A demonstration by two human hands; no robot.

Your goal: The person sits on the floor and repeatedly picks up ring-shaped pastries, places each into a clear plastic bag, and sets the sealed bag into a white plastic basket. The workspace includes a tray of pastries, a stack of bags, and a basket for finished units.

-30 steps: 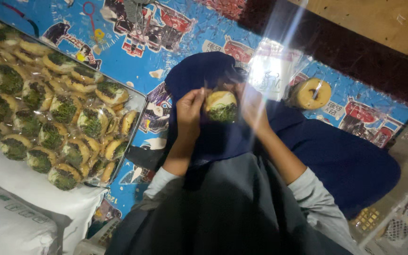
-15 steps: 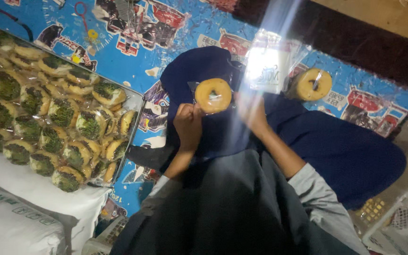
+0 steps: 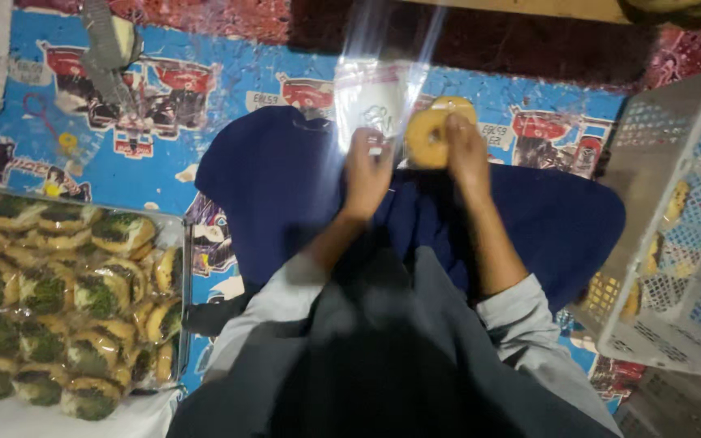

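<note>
Head view looks down on a person seated on a blue patterned mat (image 3: 229, 89) with dark blue cloth (image 3: 285, 178) spread over the lap. The right hand (image 3: 466, 154) has its grip closed on a golden ring-shaped doughnut (image 3: 427, 136), held upright just above the cloth with its hole facing the camera. The left hand (image 3: 367, 170) pinches the lower edge of a clear plastic bag (image 3: 375, 97), which stands up just beside the doughnut and throws bright glare. Whether the doughnut touches the bag cannot be told. At the left, a metal tray (image 3: 186, 268) holds many round pastries with green topping (image 3: 99, 296), packed close together. At the right, a white plastic basket (image 3: 651, 235) stands tilted, with a few yellowish pieces dimly visible through its mesh. Grey sleeves cover both forearms.
</note>
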